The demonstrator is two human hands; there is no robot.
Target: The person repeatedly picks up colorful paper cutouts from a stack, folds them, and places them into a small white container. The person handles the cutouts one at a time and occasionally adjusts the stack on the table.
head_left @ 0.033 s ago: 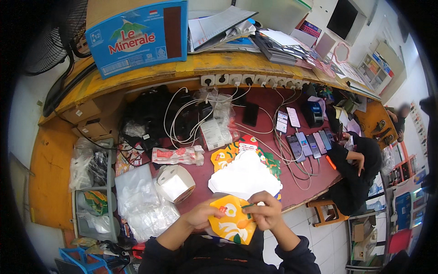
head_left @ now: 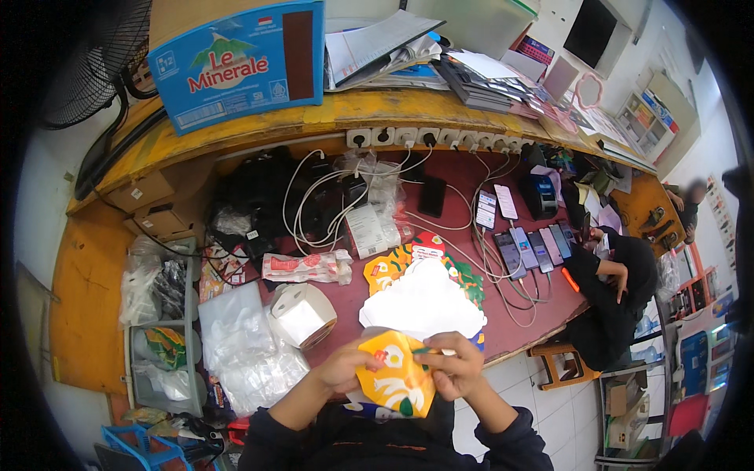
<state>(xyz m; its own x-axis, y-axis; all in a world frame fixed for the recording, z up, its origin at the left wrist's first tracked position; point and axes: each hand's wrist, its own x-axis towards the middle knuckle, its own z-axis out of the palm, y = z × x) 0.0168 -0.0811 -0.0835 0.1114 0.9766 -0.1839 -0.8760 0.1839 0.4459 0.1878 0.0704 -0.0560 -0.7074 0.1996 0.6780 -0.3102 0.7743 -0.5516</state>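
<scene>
Near the table's front edge, both hands hold a yellow printed paper carton point(head_left: 397, 381) with a fried-egg, noodle and green leaf pattern. My left hand point(head_left: 343, 371) grips its left side, thumb on the printed face. At its upper right edge, my right hand point(head_left: 458, 363) pinches the card; the fingers' undersides are hidden. Just beyond lies a stack of flat carton blanks point(head_left: 424, 302), white side up, with orange, green and red printed edges showing behind. A folded white carton point(head_left: 301, 316) with an open top stands left of the stack.
Clear plastic bags point(head_left: 247, 345) lie at the left, beside a grey bin point(head_left: 166, 369). White cables point(head_left: 314, 204) loop across the table to a row of phones point(head_left: 530, 250). A person in black point(head_left: 613, 290) sits at the right. A blue cardboard box point(head_left: 236, 67) stands on the shelf above.
The yellow carton has tilted and shifted slightly up and left. Both hands have moved a little with it, still gripping it.
</scene>
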